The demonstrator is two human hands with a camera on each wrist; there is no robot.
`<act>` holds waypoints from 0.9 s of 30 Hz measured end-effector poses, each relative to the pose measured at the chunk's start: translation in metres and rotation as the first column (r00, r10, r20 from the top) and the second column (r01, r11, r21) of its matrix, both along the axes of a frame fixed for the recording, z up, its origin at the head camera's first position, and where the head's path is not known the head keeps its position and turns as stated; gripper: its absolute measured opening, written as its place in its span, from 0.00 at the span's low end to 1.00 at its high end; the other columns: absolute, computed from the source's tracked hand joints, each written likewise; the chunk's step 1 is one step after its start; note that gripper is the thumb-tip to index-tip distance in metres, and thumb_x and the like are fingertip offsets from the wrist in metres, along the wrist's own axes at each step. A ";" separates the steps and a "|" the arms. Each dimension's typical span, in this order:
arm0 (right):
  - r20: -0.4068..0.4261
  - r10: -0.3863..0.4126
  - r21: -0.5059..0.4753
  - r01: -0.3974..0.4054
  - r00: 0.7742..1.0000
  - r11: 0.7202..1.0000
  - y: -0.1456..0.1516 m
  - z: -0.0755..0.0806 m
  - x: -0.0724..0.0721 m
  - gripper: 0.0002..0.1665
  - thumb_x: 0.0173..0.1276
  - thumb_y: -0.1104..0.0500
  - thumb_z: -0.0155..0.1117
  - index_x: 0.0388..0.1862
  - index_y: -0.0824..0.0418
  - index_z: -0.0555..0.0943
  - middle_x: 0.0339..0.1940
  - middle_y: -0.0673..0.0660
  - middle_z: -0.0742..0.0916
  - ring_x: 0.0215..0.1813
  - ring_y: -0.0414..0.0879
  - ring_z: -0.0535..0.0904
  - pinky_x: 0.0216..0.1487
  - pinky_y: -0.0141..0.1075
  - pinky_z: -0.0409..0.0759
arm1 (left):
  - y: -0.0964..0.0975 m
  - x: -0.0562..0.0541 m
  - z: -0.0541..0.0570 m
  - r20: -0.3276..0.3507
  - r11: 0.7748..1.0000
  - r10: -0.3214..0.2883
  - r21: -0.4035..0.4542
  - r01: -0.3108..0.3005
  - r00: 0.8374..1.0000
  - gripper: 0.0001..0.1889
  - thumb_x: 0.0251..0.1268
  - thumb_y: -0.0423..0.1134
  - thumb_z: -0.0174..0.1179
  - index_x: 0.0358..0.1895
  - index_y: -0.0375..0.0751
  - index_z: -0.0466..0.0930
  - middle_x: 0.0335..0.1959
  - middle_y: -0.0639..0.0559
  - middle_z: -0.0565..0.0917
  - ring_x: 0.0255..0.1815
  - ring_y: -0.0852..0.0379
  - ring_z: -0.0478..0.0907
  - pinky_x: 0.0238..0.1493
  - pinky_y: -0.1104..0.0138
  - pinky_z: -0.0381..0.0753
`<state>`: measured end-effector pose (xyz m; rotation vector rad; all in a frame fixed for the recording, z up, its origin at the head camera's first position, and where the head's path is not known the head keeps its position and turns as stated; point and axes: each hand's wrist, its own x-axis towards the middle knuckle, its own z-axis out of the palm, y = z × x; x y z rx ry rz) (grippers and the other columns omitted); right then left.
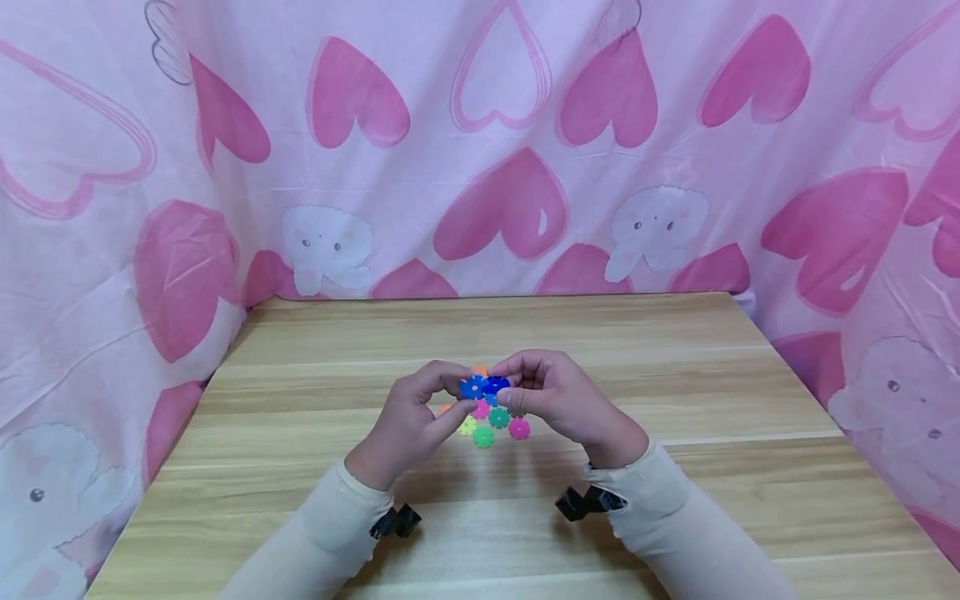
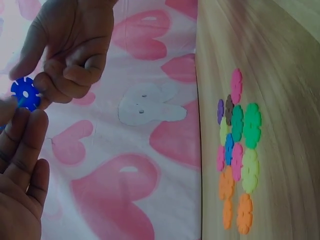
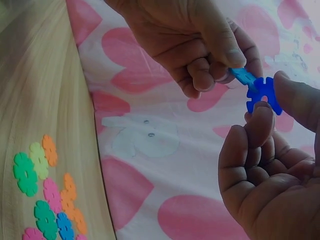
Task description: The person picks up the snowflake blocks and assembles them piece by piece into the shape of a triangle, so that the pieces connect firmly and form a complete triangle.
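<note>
Between the thumb and fingertips of my left hand [image 1: 411, 417] is a lighter blue notched plastic disc [image 1: 472, 387], a snowflake building piece. My right hand [image 1: 570, 408] pinches a dark blue snowflake disc [image 1: 496, 385] by its outer edge. The right wrist view shows the lighter disc [image 3: 243, 76] meeting the dark disc [image 3: 265, 91] at an angle, edge to edge at the notches. Seen from the left wrist, the dark disc [image 2: 31, 90] faces the camera, while fingers mostly hide the lighter one. Both hands are raised over the table.
Below the hands, several loose snowflake discs lie grouped on the wooden table [image 1: 337, 467], among them a green disc [image 1: 483, 437], a pink disc [image 1: 519, 428] and an orange disc [image 2: 244, 214]. A pink heart-patterned curtain [image 1: 502, 208] borders the table's back and sides.
</note>
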<state>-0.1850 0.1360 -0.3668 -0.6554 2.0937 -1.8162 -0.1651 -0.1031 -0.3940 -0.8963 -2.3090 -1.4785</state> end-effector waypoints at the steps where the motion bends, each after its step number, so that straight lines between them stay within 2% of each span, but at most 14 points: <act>1: -0.001 0.001 0.002 -0.001 1.000 1.000 0.000 0.000 0.000 0.15 0.73 0.65 0.70 0.55 0.70 0.84 0.40 0.60 0.86 0.36 0.45 0.84 0.41 0.34 0.89 | -0.001 0.000 0.000 -0.005 1.000 0.002 -0.008 -0.002 1.000 0.21 0.66 0.29 0.72 0.59 0.45 0.81 0.45 0.54 0.89 0.43 0.60 0.85 0.53 0.60 0.89; 5: -0.002 0.006 0.005 -0.006 1.000 1.000 -0.001 0.001 0.000 0.15 0.73 0.65 0.70 0.56 0.70 0.85 0.42 0.61 0.86 0.38 0.45 0.84 0.43 0.34 0.89 | -0.002 -0.002 0.000 -0.031 0.999 0.001 -0.032 -0.002 1.000 0.22 0.63 0.30 0.74 0.60 0.44 0.82 0.46 0.54 0.89 0.43 0.60 0.84 0.52 0.60 0.89; 9: -0.012 0.021 0.013 -0.021 1.000 1.000 0.001 0.000 -0.003 0.17 0.73 0.65 0.69 0.58 0.69 0.84 0.41 0.60 0.86 0.38 0.46 0.84 0.42 0.34 0.88 | -0.003 -0.005 -0.002 -0.055 0.999 0.013 -0.030 -0.015 0.998 0.20 0.63 0.30 0.75 0.58 0.42 0.84 0.46 0.54 0.89 0.44 0.60 0.83 0.51 0.61 0.89; 14: -0.069 0.022 0.065 -0.018 0.997 0.998 0.010 -0.006 -0.013 0.21 0.74 0.65 0.69 0.64 0.68 0.82 0.37 0.61 0.85 0.35 0.49 0.84 0.41 0.38 0.89 | -0.005 -0.008 -0.003 -0.004 0.998 0.061 0.014 -0.061 0.998 0.21 0.60 0.33 0.77 0.57 0.44 0.85 0.42 0.56 0.84 0.44 0.58 0.79 0.49 0.61 0.86; 17: -0.113 -0.012 0.140 0.028 0.994 0.990 0.019 -0.011 -0.023 0.21 0.73 0.63 0.70 0.63 0.64 0.83 0.36 0.60 0.85 0.36 0.51 0.83 0.41 0.38 0.88 | -0.006 -0.009 -0.003 0.029 0.996 0.079 0.048 -0.080 0.996 0.21 0.60 0.32 0.77 0.57 0.42 0.84 0.39 0.55 0.82 0.43 0.56 0.77 0.48 0.59 0.83; 22: -0.163 -0.100 0.251 0.140 0.981 0.958 0.030 -0.024 -0.041 0.20 0.71 0.59 0.74 0.61 0.61 0.86 0.33 0.58 0.84 0.35 0.53 0.81 0.34 0.35 0.82 | -0.007 -0.009 -0.002 0.046 0.993 0.077 0.085 -0.080 0.996 0.21 0.60 0.31 0.76 0.57 0.43 0.84 0.37 0.54 0.80 0.42 0.53 0.76 0.47 0.60 0.81; 27: -0.140 -0.196 0.365 0.235 0.971 0.901 0.037 -0.038 -0.054 0.20 0.70 0.57 0.74 0.60 0.58 0.87 0.31 0.58 0.83 0.34 0.53 0.76 0.31 0.36 0.74 | -0.007 -0.008 -0.004 0.047 0.993 0.056 0.101 -0.061 0.997 0.20 0.61 0.32 0.75 0.56 0.45 0.85 0.38 0.54 0.80 0.41 0.52 0.76 0.44 0.63 0.81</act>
